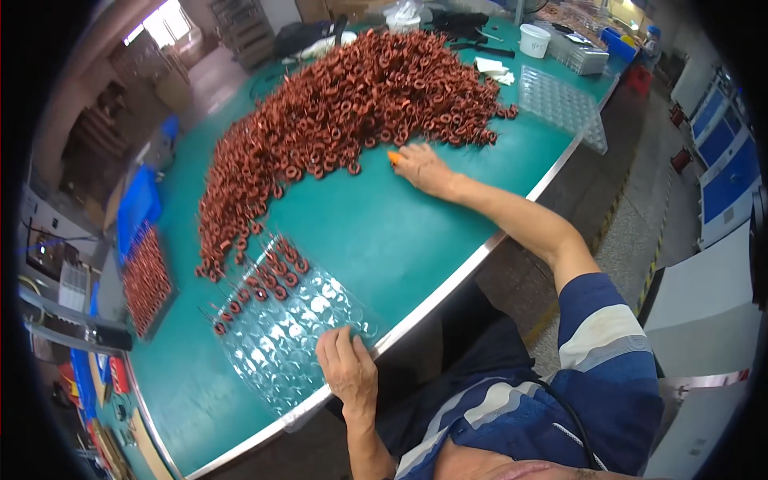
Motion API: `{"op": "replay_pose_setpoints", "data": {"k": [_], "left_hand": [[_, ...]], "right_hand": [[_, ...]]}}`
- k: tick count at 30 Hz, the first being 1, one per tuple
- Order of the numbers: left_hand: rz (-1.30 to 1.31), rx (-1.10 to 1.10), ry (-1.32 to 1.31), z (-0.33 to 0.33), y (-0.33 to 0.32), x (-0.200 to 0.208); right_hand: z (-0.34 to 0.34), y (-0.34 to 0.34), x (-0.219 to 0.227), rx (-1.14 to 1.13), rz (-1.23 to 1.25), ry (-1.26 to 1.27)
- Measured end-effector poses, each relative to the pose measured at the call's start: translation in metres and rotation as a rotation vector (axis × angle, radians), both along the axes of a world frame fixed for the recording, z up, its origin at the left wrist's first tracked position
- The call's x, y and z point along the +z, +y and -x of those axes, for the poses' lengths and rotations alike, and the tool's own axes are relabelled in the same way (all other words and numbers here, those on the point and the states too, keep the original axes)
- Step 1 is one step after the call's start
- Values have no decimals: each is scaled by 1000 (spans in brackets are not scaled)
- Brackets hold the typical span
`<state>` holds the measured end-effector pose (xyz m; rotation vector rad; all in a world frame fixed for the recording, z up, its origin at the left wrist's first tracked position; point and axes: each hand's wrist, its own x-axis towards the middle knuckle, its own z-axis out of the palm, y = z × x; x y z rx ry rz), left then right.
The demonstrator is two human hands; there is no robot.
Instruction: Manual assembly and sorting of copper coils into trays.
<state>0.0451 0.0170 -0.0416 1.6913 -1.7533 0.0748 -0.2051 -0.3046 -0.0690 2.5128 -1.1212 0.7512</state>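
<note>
A clear plastic blister tray [276,364] lies at the near left of the table, its far rows filled with several reddish-brown wire-leaded rings [280,276]. My left hand [346,372] rests on the tray's near edge, its fingers slightly bent and apart, nothing seen in them. Farther off, my right hand [426,170] is just short of a large pile of the same rings [344,104]. Its fingers are drawn together. A small orange piece [394,158] shows at the fingertips; I cannot tell whether they hold it or wear it.
Another clear tray [560,104] lies by the right table edge, near a white tub [534,41] and a crumpled white cloth [494,70]. To the left stands a ring-filled tray [147,280] beside a blue bin [138,210]. A metal rim [448,290] edges the green tabletop.
</note>
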Motion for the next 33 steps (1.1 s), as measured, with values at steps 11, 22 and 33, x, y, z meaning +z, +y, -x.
{"op": "replay_pose_setpoints", "data": {"k": [11, 22, 33], "left_hand": [[-179, -362, 1180, 40, -32, 24], [-188, -517, 1141, 35, -14, 17], [-278, -476, 1172, 44, -11, 28]], "right_hand": [[-64, 199, 67, 659, 91, -298], [-49, 228, 56, 506, -1138, -934], [-56, 225, 61, 384, -1163, -874]]}}
